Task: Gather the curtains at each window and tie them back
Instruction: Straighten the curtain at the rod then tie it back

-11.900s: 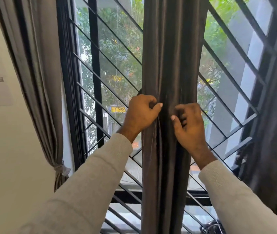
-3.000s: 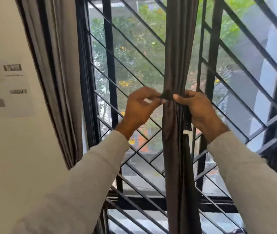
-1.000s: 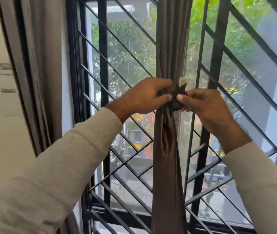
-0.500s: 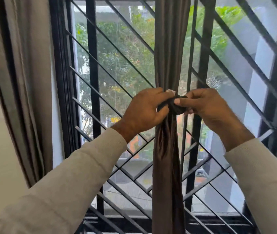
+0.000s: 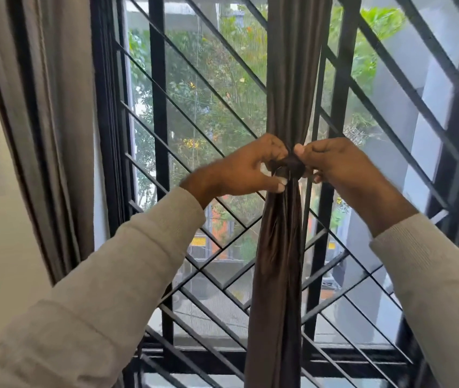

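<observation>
Nearest the camera, the left hand [image 5: 246, 175] and the right hand [image 5: 334, 166] each pinch one side of a small dark knot [image 5: 292, 167], the grip of both clamped on the tie band where it cinches the brown curtain [image 5: 278, 247]. The cloth looks thin, soft and glossy (so probably light and inclined to slip), and the cinched waist seems the best place to hold it. The curtain hangs bunched against the black window bars [image 5: 158, 135].
</observation>
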